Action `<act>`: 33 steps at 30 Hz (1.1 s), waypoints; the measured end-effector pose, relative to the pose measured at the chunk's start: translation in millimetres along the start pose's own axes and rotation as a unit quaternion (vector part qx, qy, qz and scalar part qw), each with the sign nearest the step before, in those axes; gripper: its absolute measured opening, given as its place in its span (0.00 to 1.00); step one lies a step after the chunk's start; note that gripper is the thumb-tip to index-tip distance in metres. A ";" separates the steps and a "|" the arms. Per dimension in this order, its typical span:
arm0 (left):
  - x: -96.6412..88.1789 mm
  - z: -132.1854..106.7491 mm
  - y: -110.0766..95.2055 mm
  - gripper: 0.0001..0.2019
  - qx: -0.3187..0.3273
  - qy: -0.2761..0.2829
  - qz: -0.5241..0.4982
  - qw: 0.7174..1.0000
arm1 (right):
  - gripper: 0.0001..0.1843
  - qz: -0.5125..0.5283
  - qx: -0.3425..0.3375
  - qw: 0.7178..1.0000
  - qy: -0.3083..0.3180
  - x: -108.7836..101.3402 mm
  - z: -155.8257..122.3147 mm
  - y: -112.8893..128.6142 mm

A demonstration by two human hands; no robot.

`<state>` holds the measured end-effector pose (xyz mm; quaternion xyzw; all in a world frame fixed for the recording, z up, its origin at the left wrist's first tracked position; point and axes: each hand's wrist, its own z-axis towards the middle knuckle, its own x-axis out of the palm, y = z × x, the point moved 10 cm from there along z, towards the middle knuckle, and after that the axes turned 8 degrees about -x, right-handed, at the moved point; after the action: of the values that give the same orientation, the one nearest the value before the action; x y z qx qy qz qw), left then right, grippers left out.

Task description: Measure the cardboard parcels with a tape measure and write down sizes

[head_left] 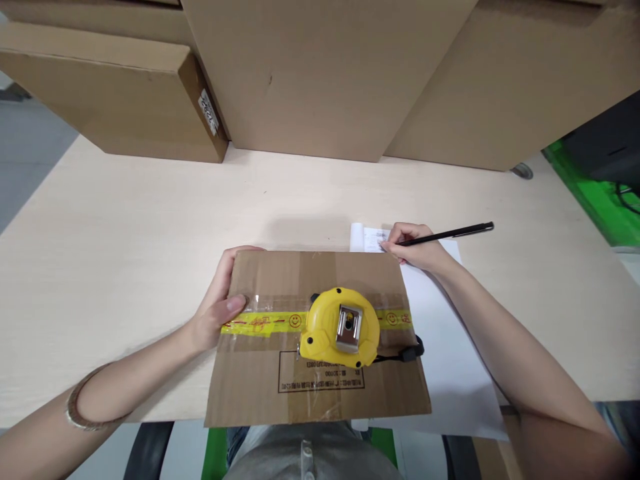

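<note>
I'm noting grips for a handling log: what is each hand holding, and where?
The left hand holds the cardboard box by its far left corner, thumb on top. The right hand holds the black pen near its lower end.

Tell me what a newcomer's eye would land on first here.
Probably the bright yellow rounded tape measure with its shiny metal clip, lying on the brown cardboard box. Next, the slim black pen in the right grip, over white paper beside the box, while the left grip clasps the box's left side. Tall brown cartons loom along the far side of the pale table.
</note>
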<state>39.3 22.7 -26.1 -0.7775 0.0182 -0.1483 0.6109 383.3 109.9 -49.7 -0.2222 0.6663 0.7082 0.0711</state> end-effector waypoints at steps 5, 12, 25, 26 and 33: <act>-0.9 0.2 -1.3 0.28 0.004 -0.006 0.007 1.000 | 0.24 0.007 0.002 1.000 -0.020 -3.9 -2.0 -2.5; -3.4 0.2 1.1 0.29 -0.002 -0.006 0.016 1.000 | 0.27 0.021 0.009 0.998 -0.055 -8.3 -4.4 -9.3; -5.0 -1.6 8.9 0.31 -0.015 -0.004 -0.009 1.000 | 0.24 0.013 -0.011 1.000 -0.023 -5.6 0.0 -1.3; -4.8 -2.0 8.9 0.31 -0.014 -0.004 -0.011 1.000 | 0.24 0.012 -0.012 1.000 -0.023 -5.5 0.0 -1.4; -3.1 -2.4 6.5 0.29 -0.012 -0.005 -0.006 1.000 | 0.24 -0.007 -0.016 0.999 -0.034 -6.4 -0.6 1.3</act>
<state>36.7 19.5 -32.5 -0.7854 0.0121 -0.1475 0.6010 388.5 110.5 -45.8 -0.2043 0.6507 0.7251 0.0951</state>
